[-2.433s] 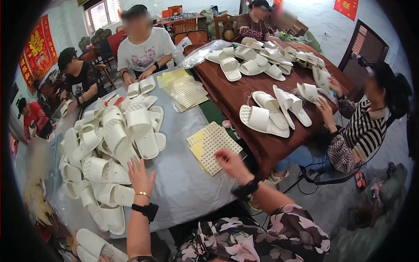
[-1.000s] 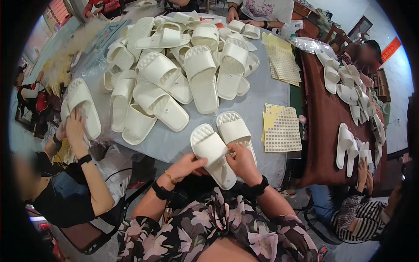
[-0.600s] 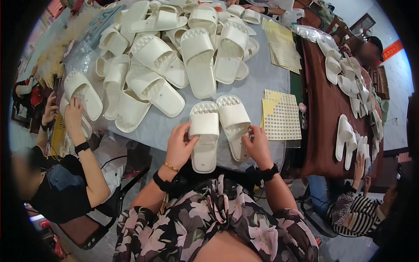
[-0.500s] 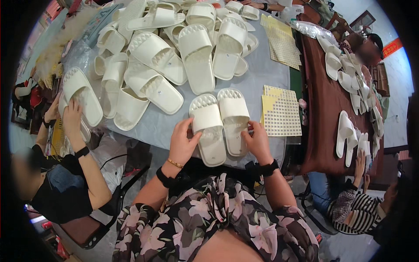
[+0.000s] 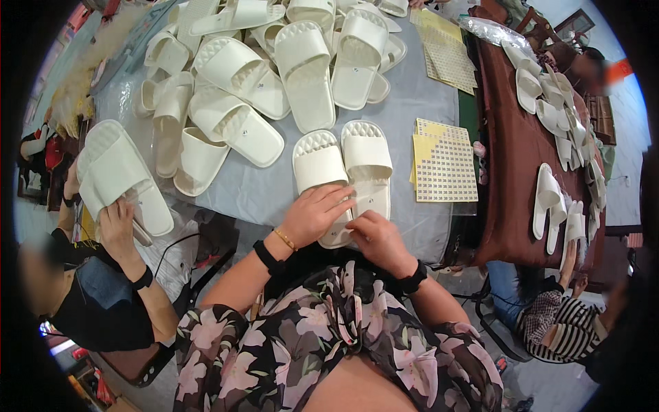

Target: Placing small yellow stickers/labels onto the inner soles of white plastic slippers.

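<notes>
Your left hand [image 5: 312, 214] lies flat, fingers spread loosely, on the heel of the left slipper [image 5: 321, 180] of a cream-white pair at the near edge of the table [image 5: 268, 196]. Your right hand [image 5: 379, 239] sits just beside it, fingers curled down onto the heel end of the right slipper [image 5: 367, 168]; neither hand is closed around anything, both only press on the soles. The two slippers lie side by side, touching, toes pointing away from you. Each is a plain open-toe slide with a broad smooth strap across the middle and a bumpy quilted footbed showing at the toe. A small dark sticker dot shows on the right slipper's footbed just beyond your fingers.

Just right of the pair, near the table's right edge, lies a square sheet of stickers [image 5: 445, 168], pale yellow with a dense grid of small dots. More yellow sheets [image 5: 447, 55] of the same kind lie toward the far right corner.

A heap of like white slippers [image 5: 274, 62] covers the far half of the table, which wears a grey-blue cloth. At the left edge another person's hand [image 5: 118, 220] holds one more slipper [image 5: 120, 175]. Beyond the right edge, a dark red table [image 5: 511, 172] carries further white slippers.
</notes>
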The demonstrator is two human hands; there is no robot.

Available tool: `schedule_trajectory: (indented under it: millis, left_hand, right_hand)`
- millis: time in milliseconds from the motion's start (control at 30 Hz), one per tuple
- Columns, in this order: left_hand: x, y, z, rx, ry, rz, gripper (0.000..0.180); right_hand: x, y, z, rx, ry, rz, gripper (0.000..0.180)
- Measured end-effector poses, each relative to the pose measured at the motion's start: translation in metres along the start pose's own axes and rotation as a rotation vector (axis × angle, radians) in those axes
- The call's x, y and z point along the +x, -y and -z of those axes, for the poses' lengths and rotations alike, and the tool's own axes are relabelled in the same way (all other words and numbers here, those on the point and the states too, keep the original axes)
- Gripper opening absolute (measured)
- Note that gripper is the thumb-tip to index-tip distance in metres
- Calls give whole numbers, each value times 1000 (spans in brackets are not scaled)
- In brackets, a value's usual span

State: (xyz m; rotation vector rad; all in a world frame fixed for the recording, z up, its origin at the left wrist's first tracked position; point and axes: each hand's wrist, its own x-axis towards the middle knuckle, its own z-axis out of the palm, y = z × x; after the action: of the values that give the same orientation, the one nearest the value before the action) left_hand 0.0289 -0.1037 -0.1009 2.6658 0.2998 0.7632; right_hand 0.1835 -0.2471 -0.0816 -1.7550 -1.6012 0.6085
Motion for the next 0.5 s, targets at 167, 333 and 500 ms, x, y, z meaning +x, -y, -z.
schedule_trajectory:
  millis: [167,333,500]
  left_hand:
    - [1,12,-14,-81,116,-10,36]
    - [3,14,-19,-73,115,-22,37]
    - [2,12,-17,-64,112,2,38]
  right_hand:
    - [2,12,-15,-93,70,56,15]
    - [1,9,-25,-156,93,76,16]
    - [3,10,-26,-161,140,14,13]
